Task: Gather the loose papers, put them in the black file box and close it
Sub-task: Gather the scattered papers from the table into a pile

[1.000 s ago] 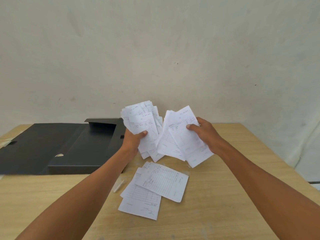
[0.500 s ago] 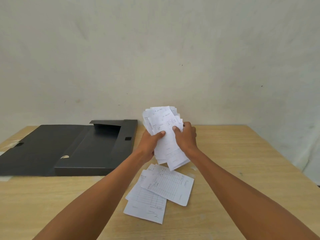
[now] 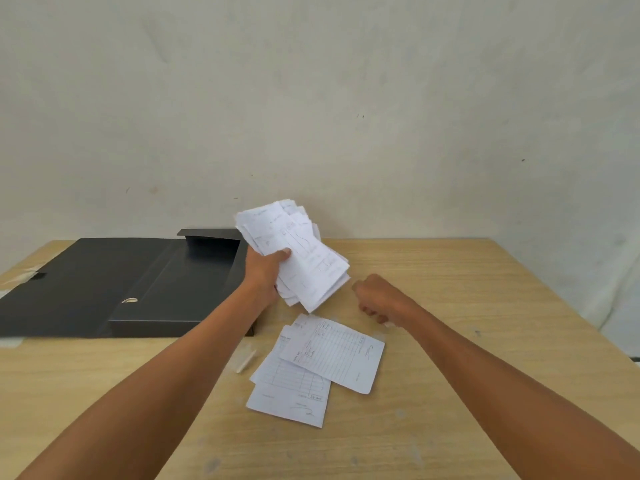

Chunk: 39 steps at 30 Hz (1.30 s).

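Observation:
My left hand [image 3: 265, 271] holds a thick bundle of white printed papers [image 3: 304, 258] up above the table, beside the right edge of the black file box [image 3: 166, 289]. The box lies open, its lid [image 3: 69, 282] folded flat to the left. My right hand [image 3: 379, 299] hovers low over the table just right of the bundle, fingers curled, with nothing seen in it. A few more loose papers [image 3: 318, 365] lie overlapping on the table below both hands.
The wooden table [image 3: 467, 323] runs to a pale wall at the back. A small clear plastic strip [image 3: 246, 360] lies left of the loose papers. Tape scraps [image 3: 20, 275] sit at the far left edge.
Both hands brought two separate bundles together into one. My right hand has since let go and dropped down to the right; my left hand alone keeps the bundle.

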Each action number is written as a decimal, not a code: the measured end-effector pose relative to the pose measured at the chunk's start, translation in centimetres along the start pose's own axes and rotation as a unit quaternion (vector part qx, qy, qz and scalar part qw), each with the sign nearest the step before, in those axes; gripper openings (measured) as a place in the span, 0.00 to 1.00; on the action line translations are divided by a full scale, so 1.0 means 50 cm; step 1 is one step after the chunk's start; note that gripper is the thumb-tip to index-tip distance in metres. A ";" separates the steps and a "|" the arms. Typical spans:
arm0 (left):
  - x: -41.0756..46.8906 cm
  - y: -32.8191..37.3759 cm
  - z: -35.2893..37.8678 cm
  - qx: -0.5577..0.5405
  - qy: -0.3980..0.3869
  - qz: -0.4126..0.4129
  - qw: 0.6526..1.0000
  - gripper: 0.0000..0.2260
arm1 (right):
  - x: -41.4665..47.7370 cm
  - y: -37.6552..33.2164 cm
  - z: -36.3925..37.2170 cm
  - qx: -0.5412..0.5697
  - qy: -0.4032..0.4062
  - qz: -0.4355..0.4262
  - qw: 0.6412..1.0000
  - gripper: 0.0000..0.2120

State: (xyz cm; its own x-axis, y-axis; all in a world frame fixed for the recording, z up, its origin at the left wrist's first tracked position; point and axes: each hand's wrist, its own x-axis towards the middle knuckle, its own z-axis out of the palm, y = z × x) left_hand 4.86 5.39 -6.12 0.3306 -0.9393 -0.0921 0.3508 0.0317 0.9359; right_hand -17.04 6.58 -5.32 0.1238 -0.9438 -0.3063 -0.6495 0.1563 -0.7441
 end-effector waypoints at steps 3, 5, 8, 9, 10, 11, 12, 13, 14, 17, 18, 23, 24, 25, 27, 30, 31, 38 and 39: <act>0.000 0.029 -0.023 -0.012 0.018 0.019 1.000 0.26 | -0.035 0.014 0.041 -0.240 -0.065 -0.028 0.968 0.38; -0.007 0.046 -0.026 -0.001 0.007 0.032 0.999 0.25 | -0.063 0.006 0.077 -0.344 -0.052 -0.052 0.936 0.52; -0.013 0.055 -0.028 0.017 -0.011 0.034 0.999 0.25 | -0.066 0.000 0.097 -0.294 -0.067 -0.060 0.952 0.45; -0.016 0.053 -0.031 0.026 -0.015 0.032 0.999 0.25 | -0.063 -0.001 0.095 -0.262 -0.085 -0.052 0.960 0.41; -0.021 0.050 -0.034 0.036 -0.020 0.031 0.999 0.25 | -0.061 0.000 0.093 -0.241 -0.101 -0.048 0.964 0.38; -0.026 0.046 -0.039 0.042 -0.029 0.031 0.998 0.26 | -0.062 -0.001 0.090 -0.224 -0.111 -0.049 0.967 0.34; -0.028 0.040 -0.043 0.044 -0.036 0.031 0.998 0.26 | -0.060 0.001 0.089 -0.207 -0.114 -0.052 0.970 0.30; -0.030 0.035 -0.047 0.044 -0.043 0.031 0.998 0.27 | -0.063 0.001 0.090 -0.189 -0.114 -0.061 0.974 0.25; -0.032 0.033 -0.050 0.044 -0.047 0.033 0.997 0.28 | -0.066 0.001 0.089 -0.166 -0.111 -0.076 0.977 0.19; -0.041 0.039 -0.051 0.042 -0.026 0.045 0.998 0.27 | -0.074 -0.001 0.065 -0.116 -0.096 -0.094 0.984 0.12; -0.042 0.043 -0.051 0.039 -0.014 0.049 0.998 0.26 | -0.073 0.000 0.048 -0.113 -0.095 -0.091 0.985 0.12; -0.037 0.063 -0.063 0.055 0.005 0.085 0.995 0.25 | -0.066 0.008 -0.074 -0.100 -0.044 -0.074 0.991 0.15; -0.035 0.062 -0.065 0.060 0.003 0.086 0.994 0.25 | -0.069 0.004 -0.103 -0.082 -0.031 -0.076 0.993 0.17; -0.034 0.060 -0.067 0.067 -0.002 0.085 0.994 0.25 | -0.073 -0.005 -0.131 -0.066 -0.024 -0.084 0.994 0.18; -0.033 0.055 -0.064 0.086 -0.028 0.082 0.993 0.25 | -0.090 -0.038 -0.182 -0.057 -0.032 -0.106 0.992 0.19; -0.045 0.042 -0.045 0.115 -0.072 0.059 0.989 0.25 | -0.127 -0.104 -0.237 -0.083 -0.087 -0.140 0.983 0.18; -0.051 0.038 -0.035 0.120 -0.084 0.052 0.988 0.24 | -0.136 -0.124 -0.244 -0.086 -0.098 -0.149 0.980 0.17; -0.115 0.020 0.032 0.033 -0.222 0.008 0.974 0.16 | -0.058 -0.143 -0.146 -0.108 0.033 -0.160 0.981 0.16; -0.118 0.014 0.035 0.026 -0.226 -0.004 0.974 0.20 | -0.040 -0.130 -0.127 -0.081 0.062 -0.157 0.982 0.17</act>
State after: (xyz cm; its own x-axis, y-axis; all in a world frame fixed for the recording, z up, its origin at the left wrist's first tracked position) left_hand 1.63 10.35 -4.32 -0.0956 -0.9942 0.0497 0.3034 0.0184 0.9527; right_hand -17.85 5.62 3.90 0.2508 -0.9680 0.0062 -0.7058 -0.1872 -0.6833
